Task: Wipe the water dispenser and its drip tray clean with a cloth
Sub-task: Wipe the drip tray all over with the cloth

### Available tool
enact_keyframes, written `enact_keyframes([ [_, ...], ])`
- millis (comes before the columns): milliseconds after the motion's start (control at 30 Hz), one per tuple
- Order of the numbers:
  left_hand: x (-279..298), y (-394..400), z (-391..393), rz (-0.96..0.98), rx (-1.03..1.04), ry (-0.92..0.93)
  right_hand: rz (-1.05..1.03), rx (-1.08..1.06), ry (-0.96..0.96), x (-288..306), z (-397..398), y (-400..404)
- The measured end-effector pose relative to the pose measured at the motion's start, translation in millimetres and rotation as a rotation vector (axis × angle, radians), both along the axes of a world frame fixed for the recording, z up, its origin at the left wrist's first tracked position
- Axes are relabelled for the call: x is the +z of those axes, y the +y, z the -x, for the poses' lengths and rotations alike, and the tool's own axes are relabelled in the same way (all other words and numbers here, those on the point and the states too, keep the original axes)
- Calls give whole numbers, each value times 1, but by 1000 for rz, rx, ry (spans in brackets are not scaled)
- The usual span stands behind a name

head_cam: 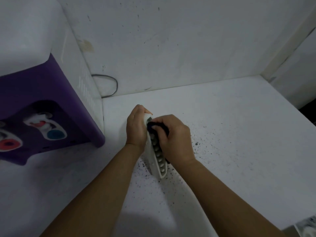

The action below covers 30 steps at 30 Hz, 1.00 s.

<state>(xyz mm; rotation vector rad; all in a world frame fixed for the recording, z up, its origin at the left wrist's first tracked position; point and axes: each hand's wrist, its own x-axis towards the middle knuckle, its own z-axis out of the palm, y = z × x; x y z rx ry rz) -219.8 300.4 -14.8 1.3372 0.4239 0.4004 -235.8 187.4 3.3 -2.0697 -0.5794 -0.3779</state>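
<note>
A white drip tray (158, 161) with a row of oval slots stands tilted on its edge over the white counter (230, 134). My left hand (136, 129) grips its upper end from the left. My right hand (172, 137) holds a dark cloth (152, 126) bunched against the tray's upper slots. The purple-fronted water dispenser (51, 93) stands at the left, with a red tap (8, 143) and a blue tap (54, 134) in its recess.
Dark specks lie scattered on the counter around and right of the tray. A grey cable (112, 84) loops behind the dispenser against the stained white wall (171, 40). The counter's right edge drops off near the corner (290, 224).
</note>
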Motion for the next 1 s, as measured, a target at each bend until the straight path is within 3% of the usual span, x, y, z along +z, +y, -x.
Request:
enact_keyframes([
  [267,-2,1,1,-67,54,3,151,79,-24,-43,29,-21],
  [500,7,-4,-5,-123,0,-47,-20,-19,-73,-20,10,-2],
  [700,1,8,-8,-145,88,-51,260,93,25,-81,38,-31],
  [767,-1,14,-8,-97,90,-29,252,125,71,-74,33,-33],
  [900,3,21,-8,-13,55,-37,12,-20,-24,-19,4,-12],
  [1000,11,19,-9,78,8,-50,27,18,-94,-11,-7,2],
])
